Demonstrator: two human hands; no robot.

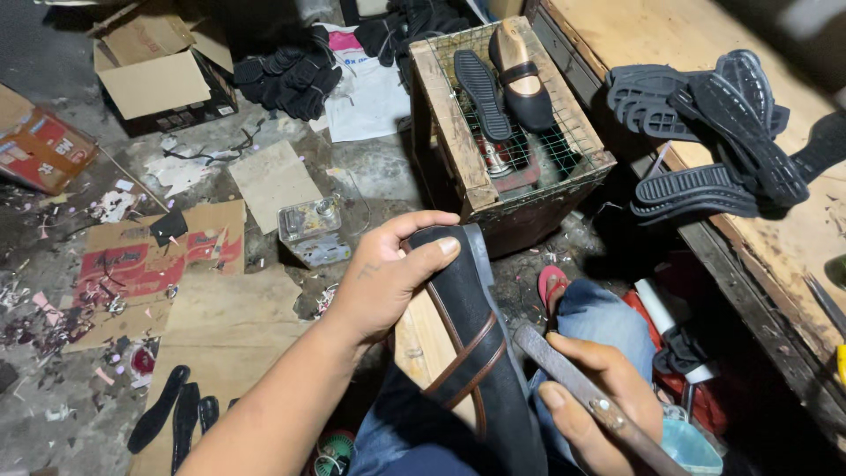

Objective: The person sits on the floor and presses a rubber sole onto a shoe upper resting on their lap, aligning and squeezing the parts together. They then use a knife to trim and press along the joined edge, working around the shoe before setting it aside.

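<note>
My left hand [388, 273] grips the toe end of a black shoe [480, 361] with brown straps, mounted on a wooden last and resting across my lap. My right hand [599, 397] holds a long flat metal tool [573, 383] with a worn handle, its tip lying just beside the shoe's right edge. My knee in blue jeans [599, 322] shows behind the right hand.
A wooden crate with wire mesh top [458, 132] carries a black sole [483, 92] and a black shoe on a last [522, 75]. Several black soles [714, 132] lie on the wooden bench at right. Cardboard pieces, scraps and insoles [172, 414] litter the floor at left.
</note>
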